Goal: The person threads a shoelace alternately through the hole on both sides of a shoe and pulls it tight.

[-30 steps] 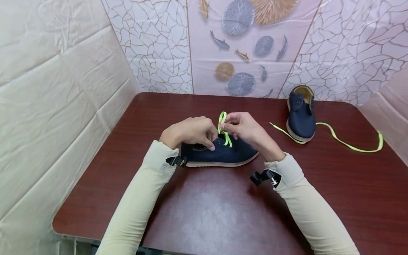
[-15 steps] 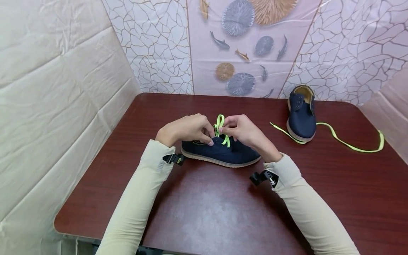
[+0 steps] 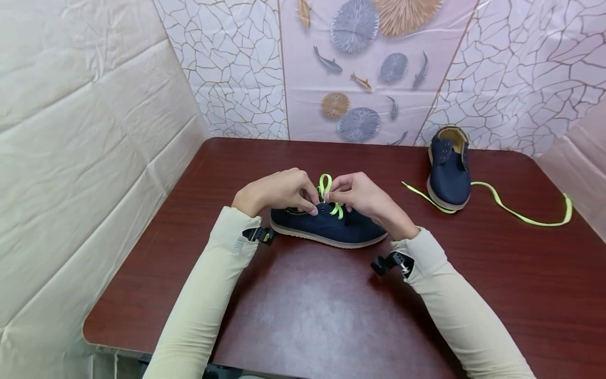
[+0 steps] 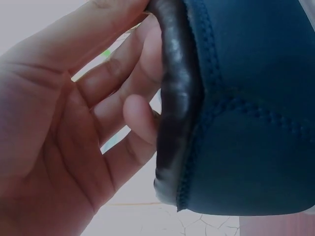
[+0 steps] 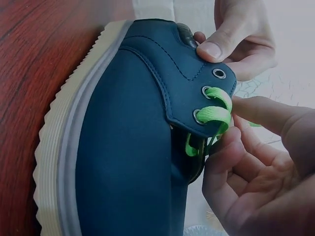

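Observation:
A navy shoe (image 3: 326, 229) lies sole down at mid-table, its toe to the right. At its upper edge my left hand (image 3: 284, 192) pinches the eyelet flap (image 5: 197, 73) near the opening, thumb on the outer face. My right hand (image 3: 362, 195) pinches the neon yellow-green shoelace (image 5: 216, 114) just beside the flap. The lace passes through two eyelets, while the eyelet (image 5: 219, 73) nearest the opening is bare. In the head view a lace loop stands up between both hands. The left wrist view shows the dark padded collar (image 4: 179, 98) next to my curled fingers.
A second navy shoe (image 3: 448, 176) stands at the back right of the brown table (image 3: 303, 316). Another neon lace (image 3: 525, 218) trails from under it to both sides. Patterned wall sheets (image 3: 236, 68) border the table's far edge.
The shoe has turned slightly, its toe end swinging nearer. The lace loop sits lower and a little further left, and my right hand has shifted slightly left with it.

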### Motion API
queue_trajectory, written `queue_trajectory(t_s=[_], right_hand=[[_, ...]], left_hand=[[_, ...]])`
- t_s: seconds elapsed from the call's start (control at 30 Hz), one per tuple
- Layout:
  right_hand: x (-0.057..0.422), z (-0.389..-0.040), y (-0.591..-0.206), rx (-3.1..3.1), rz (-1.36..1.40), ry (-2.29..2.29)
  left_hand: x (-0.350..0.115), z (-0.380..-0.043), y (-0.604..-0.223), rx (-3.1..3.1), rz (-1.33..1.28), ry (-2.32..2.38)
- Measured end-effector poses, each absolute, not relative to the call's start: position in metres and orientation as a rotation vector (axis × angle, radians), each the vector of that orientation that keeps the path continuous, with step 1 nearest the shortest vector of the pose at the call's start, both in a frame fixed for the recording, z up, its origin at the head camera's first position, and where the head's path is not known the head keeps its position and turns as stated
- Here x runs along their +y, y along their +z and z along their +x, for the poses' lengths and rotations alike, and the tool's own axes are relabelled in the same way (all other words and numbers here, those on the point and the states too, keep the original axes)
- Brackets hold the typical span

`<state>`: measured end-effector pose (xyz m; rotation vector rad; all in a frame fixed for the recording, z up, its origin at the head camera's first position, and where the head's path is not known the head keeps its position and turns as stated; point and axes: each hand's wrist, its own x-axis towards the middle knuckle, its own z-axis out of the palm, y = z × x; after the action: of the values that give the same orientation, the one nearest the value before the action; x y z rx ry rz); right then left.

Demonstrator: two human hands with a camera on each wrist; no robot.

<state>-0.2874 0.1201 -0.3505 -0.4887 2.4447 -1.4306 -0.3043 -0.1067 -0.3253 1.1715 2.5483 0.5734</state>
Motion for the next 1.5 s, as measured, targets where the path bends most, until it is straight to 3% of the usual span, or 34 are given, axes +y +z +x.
queue_trajectory(t_s=[1.5], right_hand=[[0.126, -0.288, -0.352, 2.341, -0.366, -1.618]], left_hand=[[-0.109, -0.31, -0.337, 2.454, 1.144, 0.721]])
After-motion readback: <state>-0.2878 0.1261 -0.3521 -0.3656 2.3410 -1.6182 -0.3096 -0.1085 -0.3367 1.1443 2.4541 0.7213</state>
